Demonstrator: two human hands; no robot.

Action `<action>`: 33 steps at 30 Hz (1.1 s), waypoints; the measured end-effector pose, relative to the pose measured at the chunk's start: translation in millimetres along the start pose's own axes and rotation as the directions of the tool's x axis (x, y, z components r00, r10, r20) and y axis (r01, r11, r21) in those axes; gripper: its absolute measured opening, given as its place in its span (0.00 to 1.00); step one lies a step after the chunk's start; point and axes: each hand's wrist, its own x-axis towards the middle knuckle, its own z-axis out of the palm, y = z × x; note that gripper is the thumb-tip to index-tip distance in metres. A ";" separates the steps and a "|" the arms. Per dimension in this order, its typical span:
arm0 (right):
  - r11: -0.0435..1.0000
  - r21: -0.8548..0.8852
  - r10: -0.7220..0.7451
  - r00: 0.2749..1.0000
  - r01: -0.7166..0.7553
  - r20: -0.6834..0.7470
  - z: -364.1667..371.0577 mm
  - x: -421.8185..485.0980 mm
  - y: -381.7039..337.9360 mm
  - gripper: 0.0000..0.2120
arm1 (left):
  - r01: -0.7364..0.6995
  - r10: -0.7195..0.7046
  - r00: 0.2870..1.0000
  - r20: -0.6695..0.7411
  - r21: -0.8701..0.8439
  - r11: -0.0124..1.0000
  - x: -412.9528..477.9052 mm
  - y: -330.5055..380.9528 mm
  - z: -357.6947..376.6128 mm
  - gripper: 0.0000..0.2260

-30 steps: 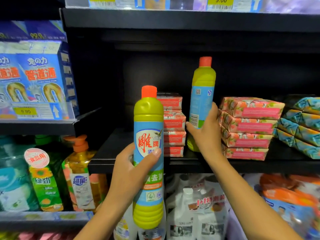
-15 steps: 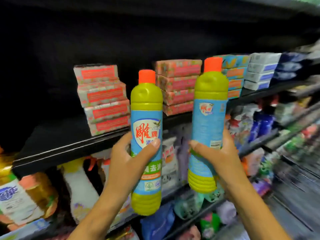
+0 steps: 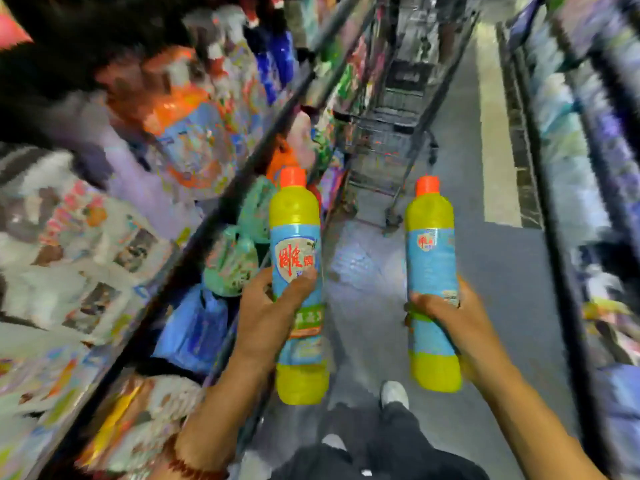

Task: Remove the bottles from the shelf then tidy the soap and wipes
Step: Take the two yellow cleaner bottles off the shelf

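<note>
A shop was shown: a narrow aisle floor (image 3: 491, 271) was flanked on both sides by long shelves (image 3: 207, 216) crammed with brightly printed packets (image 3: 104, 254), blurred in view, and a wire shopping trolley (image 3: 394, 109) was parked farther down the aisle.

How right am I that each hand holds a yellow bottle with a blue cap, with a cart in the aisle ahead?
One slip: the caps are orange, not blue. The head view shows the left hand holding one yellow bottle, the right hand the other bottle, with a cart in the aisle ahead.
</note>
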 end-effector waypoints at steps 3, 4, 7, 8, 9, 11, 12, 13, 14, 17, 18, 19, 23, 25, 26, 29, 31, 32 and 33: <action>0.998 0.020 0.058 0.990 -0.056 -0.131 -48.1 -12.6 19.4 0.20 | 0.058 -0.066 0.993 0.100 0.085 0.995 -4.1 -21.9 45.4 0.18; 0.997 0.038 0.079 0.983 -0.074 -0.168 -64.8 -15.4 26.9 0.20 | 0.073 -0.086 0.987 0.136 0.099 0.992 -5.2 -28.0 62.6 0.18; 0.991 0.071 0.128 0.949 -0.112 -0.289 -122.4 -17.6 43.0 0.18 | 0.146 -0.178 0.962 0.206 0.160 0.976 -7.0 -44.3 125.4 0.12; 0.989 0.077 0.146 0.933 -0.128 -0.329 -141.1 -16.9 48.8 0.17 | 0.161 -0.206 0.950 0.234 0.199 0.967 -6.8 -49.6 145.0 0.12; 0.986 0.087 0.162 0.917 -0.139 -0.364 -159.1 -16.3 52.9 0.17 | 0.181 -0.238 0.934 0.267 0.221 0.958 -7.7 -53.1 165.4 0.12; 0.981 0.120 0.186 0.889 -0.149 -0.417 -193.5 -11.1 57.9 0.19 | 0.235 -0.290 0.905 0.312 0.200 0.951 -6.9 -59.3 204.2 0.09; 0.979 0.136 0.194 0.877 -0.149 -0.440 -210.0 -6.6 58.7 0.19 | 0.258 -0.310 0.893 0.327 0.192 0.947 -5.7 -61.6 223.5 0.06; 0.978 0.140 0.200 0.866 -0.152 -0.458 -225.0 -2.0 59.2 0.19 | 0.274 -0.331 0.883 0.333 0.205 0.940 -5.0 -62.5 241.2 0.05; 0.978 0.141 0.204 0.856 -0.155 -0.474 -238.6 2.8 58.5 0.18 | 0.286 -0.348 0.874 0.339 0.221 0.932 -3.6 -63.8 257.7 0.05; 0.975 0.161 0.214 0.838 -0.153 -0.502 -272.4 20.8 52.9 0.18 | 0.321 -0.388 0.859 0.333 0.240 0.916 6.2 -64.9 297.9 0.07; 0.973 0.169 0.222 0.834 -0.157 -0.505 -281.2 28.7 51.1 0.18 | 0.326 -0.392 0.860 0.328 0.237 0.915 11.5 -65.3 308.9 0.08; 0.972 0.175 0.226 0.835 -0.158 -0.501 -288.9 37.3 48.4 0.19 | 0.326 -0.390 0.861 0.327 0.233 0.916 16.4 -64.9 319.4 0.09; 0.971 0.174 0.229 0.852 -0.165 -0.470 -314.1 87.8 35.0 0.19 | 0.366 -0.415 0.866 0.277 0.214 0.906 48.7 -69.1 353.6 0.10; 0.972 0.173 0.220 0.868 -0.158 -0.446 -324.2 122.4 26.3 0.16 | 0.381 -0.426 0.870 0.247 0.210 0.900 74.4 -71.4 371.1 0.08; 0.972 0.171 0.220 0.873 -0.160 -0.435 -329.3 142.1 21.1 0.16 | 0.382 -0.424 0.874 0.236 0.204 0.901 89.5 -72.6 380.9 0.07; 0.974 0.147 0.219 0.888 -0.174 -0.404 -345.4 206.5 3.3 0.17 | 0.367 -0.403 0.894 0.197 0.194 0.910 141.1 -74.1 414.6 0.06; 0.978 0.119 0.203 0.900 -0.170 -0.386 -356.8 252.7 -11.7 0.17 | 0.352 -0.384 0.906 0.178 0.185 0.917 181.5 -72.5 439.7 0.06; 0.980 0.108 0.196 0.903 -0.167 -0.381 -362.4 275.7 -20.1 0.17 | 0.347 -0.377 0.910 0.172 0.184 0.920 202.5 -70.7 453.0 0.07; 0.981 0.102 0.192 0.904 -0.166 -0.381 -368.5 298.8 -28.5 0.18 | 0.338 -0.369 0.914 0.171 0.184 0.923 224.4 -68.5 466.9 0.08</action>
